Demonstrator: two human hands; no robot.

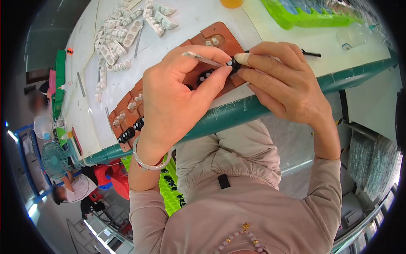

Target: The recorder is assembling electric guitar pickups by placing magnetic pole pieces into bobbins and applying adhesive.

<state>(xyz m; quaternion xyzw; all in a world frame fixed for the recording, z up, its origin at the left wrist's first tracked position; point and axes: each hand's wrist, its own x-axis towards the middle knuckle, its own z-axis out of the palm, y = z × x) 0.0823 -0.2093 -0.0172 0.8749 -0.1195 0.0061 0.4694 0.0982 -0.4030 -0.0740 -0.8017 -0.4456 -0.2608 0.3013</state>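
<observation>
Above the near table edge, my left hand (179,84) pinches a slim silvery tool (202,58) between thumb and forefinger. It looks like tweezers, but I cannot make out its full shape. Its end reaches a small black part with white dots (233,64), which the fingertips of my right hand (283,76) grip. A pale wrap covers one right fingertip. Beneath my hands lies a reddish-brown tray (211,30) with small white pieces (212,42) and another black part (204,77). More black parts (126,135) sit at its lower left end, and my left hand hides its middle.
White moulded strips (122,34) are heaped on the table's far left, with thin metal rods (138,42) nearby. A bright green tray (296,17) and a clear cup (353,36) stand far right. Lime trays (171,190) lie below the table. A person (76,188) is at lower left.
</observation>
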